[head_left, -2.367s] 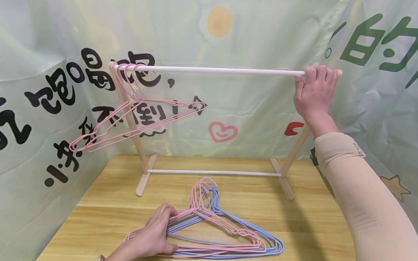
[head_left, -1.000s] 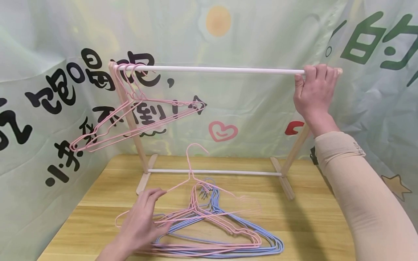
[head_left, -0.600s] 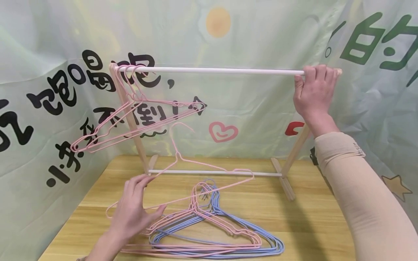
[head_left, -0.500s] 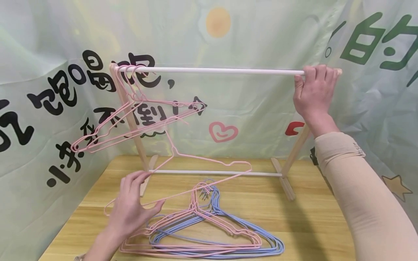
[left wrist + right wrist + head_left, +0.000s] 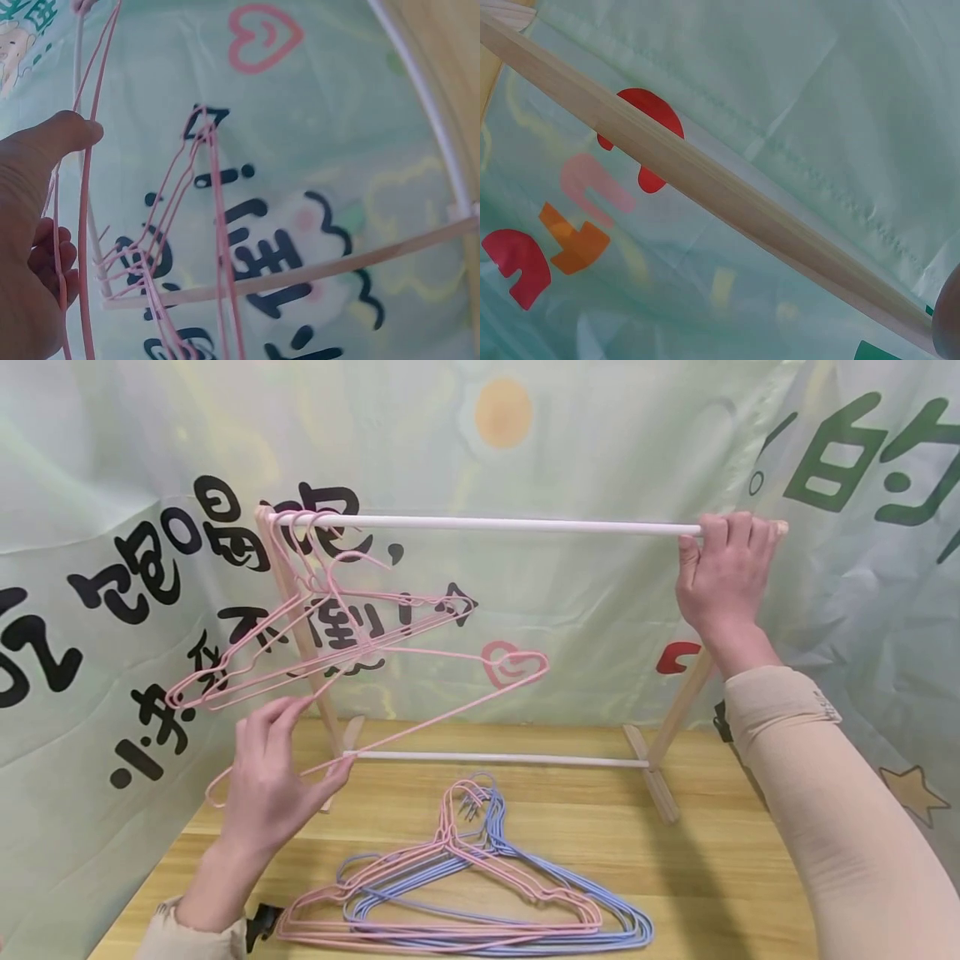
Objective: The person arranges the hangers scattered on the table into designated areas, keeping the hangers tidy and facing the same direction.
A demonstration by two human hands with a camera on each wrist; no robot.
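Observation:
My left hand (image 5: 266,777) holds a pink wire hanger (image 5: 450,714) by its left side, fingers on the upper arm and thumb at the bottom wire. The hanger's hook is raised just below the rack's white top rail (image 5: 510,524), in front of the hung hangers. Several pink hangers (image 5: 247,652) hang at the rail's left end. My right hand (image 5: 727,572) grips the rail's right end. In the left wrist view, the thumb (image 5: 71,133) lies by the held hanger's wires (image 5: 86,247). The right wrist view shows mostly the rack's wooden upright (image 5: 705,180).
On the wooden table (image 5: 720,877) lies a stack of pink hangers (image 5: 525,881) over blue hangers (image 5: 626,918). The rack's feet (image 5: 651,772) and lower bar (image 5: 495,757) stand behind it. A printed cloth (image 5: 600,435) hangs at the back and sides.
My left hand has picked a pink hanger off the stack and carried it up and left towards the top rail. My right hand stays on the rail's end.

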